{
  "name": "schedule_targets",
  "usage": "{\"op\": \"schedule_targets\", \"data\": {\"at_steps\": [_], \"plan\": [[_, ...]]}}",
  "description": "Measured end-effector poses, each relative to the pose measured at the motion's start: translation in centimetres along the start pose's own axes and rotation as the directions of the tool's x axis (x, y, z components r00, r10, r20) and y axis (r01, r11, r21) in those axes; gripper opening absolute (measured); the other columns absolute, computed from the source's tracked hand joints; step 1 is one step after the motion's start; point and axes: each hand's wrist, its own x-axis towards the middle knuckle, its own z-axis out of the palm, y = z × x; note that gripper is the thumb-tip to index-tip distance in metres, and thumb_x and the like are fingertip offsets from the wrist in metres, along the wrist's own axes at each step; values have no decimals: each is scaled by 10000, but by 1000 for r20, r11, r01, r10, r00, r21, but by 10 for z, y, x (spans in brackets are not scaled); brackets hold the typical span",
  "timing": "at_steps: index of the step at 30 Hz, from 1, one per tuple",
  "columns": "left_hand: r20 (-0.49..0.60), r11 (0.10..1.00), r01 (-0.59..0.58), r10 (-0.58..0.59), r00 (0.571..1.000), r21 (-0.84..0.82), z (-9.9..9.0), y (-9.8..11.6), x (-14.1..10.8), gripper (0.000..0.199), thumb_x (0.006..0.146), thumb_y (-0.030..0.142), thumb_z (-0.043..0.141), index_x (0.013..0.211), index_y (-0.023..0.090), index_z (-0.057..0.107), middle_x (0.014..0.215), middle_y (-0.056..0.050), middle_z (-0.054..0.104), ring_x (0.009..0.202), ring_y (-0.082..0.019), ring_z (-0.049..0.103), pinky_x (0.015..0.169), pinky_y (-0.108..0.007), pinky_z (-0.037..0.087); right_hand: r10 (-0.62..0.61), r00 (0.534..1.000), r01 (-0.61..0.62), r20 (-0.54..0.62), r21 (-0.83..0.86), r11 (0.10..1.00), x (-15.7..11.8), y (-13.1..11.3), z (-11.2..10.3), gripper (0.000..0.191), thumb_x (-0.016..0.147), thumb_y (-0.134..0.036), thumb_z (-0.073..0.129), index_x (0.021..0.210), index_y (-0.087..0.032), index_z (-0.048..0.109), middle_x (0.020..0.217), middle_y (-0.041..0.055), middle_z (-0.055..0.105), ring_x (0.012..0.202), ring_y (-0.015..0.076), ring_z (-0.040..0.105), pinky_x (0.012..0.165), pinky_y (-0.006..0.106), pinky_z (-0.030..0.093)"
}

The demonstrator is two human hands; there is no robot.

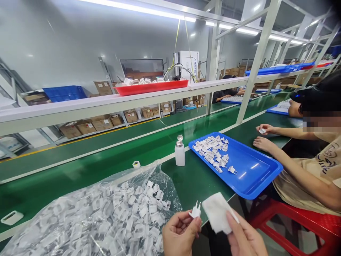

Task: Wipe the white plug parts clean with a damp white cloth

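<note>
Left hand (181, 233) has one white plug (196, 211) pinched between thumb and fingers, low on the body, both pins pointing up and clear of the skin. Right hand (243, 234) is closed on a folded white wipe (218, 212), thumb on the near face; cloth or paper, can't tell. Plug and wipe are close together, with a gap showing between them. Both sit in front of the green bench (189, 185) edge, between the clear bag (170, 186) and the blue tray (255, 181).

Handling, my read: plug is light and stiff, probably smooth enough to slip or twist in a loose pinch. Best hold is the sides of the body, behind the pins. Pins look thin, so don't lever on them. Wipe is soft and limp; take it near an edge, flat face free.

Around: bag is full of white casings (128, 209). White bottle (180, 155) with a metal top stands upright by the tray. Tray has loose plugs (210, 149) bunched at its far end, one lying apart. Co-worker's hand (267, 128) beyond the tray holds a small white part (262, 131).
</note>
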Motion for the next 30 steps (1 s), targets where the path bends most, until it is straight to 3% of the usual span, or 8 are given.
{"op": "schedule_targets", "data": {"at_steps": [2, 4, 6, 8, 11, 19, 26, 30], "plan": [[29, 999, 38, -37, 999, -30, 2, 4, 0, 496, 404, 504, 995, 639, 134, 761, 479, -55, 698, 389, -132, 609, 367, -173, 455, -353, 936, 343, 10, -257, 903, 2, -4, -3, 368, 915, -500, 635, 1218, -329, 753, 1217, 62, 742, 986, 284, 643, 823, 387, 531], [61, 997, 64, -62, 996, -42, 2, 7, -2, 506, 403, 521, 992, 627, 132, 758, 459, -50, 682, 374, -121, 593, 364, -168, 444, -646, 729, 670, 226, -429, 606, 1, -9, -1, 337, 990, -394, 538, 1286, -424, 696, 1394, 16, 659, 1039, 286, 574, 877, 426, 479], [104, 995, 92, -87, 991, -45, 1, 7, -3, 507, 427, 545, 981, 610, 131, 753, 444, -47, 669, 367, -113, 578, 370, -169, 440, -735, 527, 824, 427, -470, 317, 0, -11, 3, 371, 1016, -370, 478, 1330, -473, 646, 1522, -15, 549, 1078, 308, 520, 897, 469, 447], [143, 990, 126, -117, 983, -56, 0, 7, -4, 513, 434, 557, 977, 608, 128, 754, 421, -39, 644, 363, -109, 565, 372, -168, 428, -726, 456, 847, 515, -502, 176, 2, -10, 4, 414, 1017, -333, 468, 1382, -480, 597, 1596, -19, 451, 1124, 330, 497, 901, 495, 434], [180, 975, 203, -186, 966, -86, -3, 7, -4, 521, 433, 554, 980, 613, 117, 761, 443, -35, 636, 377, -91, 559, 378, -147, 399, -734, 507, 786, 452, -592, 178, 12, -2, -7, 510, 981, -214, 507, 1446, -418, 547, 1560, 42, 503, 1131, 322, 519, 888, 477, 462], [287, 896, 423, -375, 882, -131, -5, 11, -4, 532, 491, 581, 958, 637, 99, 786, 528, -58, 668, 461, -70, 574, 444, -124, 430, -479, 878, 332, 9, -732, 595, 21, 5, -23, 363, 988, -511, 500, 1133, -286, 745, 1097, 84, 737, 878, 215, 724, 611, 262, 552], [264, 931, 327, -277, 924, -165, 5, 17, -11, 480, 460, 497, 994, 713, 131, 812, 663, -97, 772, 476, -92, 635, 441, -131, 440, -766, 642, 641, 29, -567, 517, -4, -17, 16, 208, 976, -266, 562, 1088, -284, 737, 1089, 99, 636, 1026, 263, 559, 892, 412, 443], [226, 966, 228, -197, 954, -122, 6, 17, -16, 485, 451, 510, 992, 692, 131, 810, 524, -81, 722, 415, -110, 620, 418, -154, 461, -682, 722, 662, 117, -401, 633, -14, -11, 21, 229, 964, -264, 582, 1064, -303, 785, 953, 85, 546, 849, 213, 543, 734, 347, 475]]}}
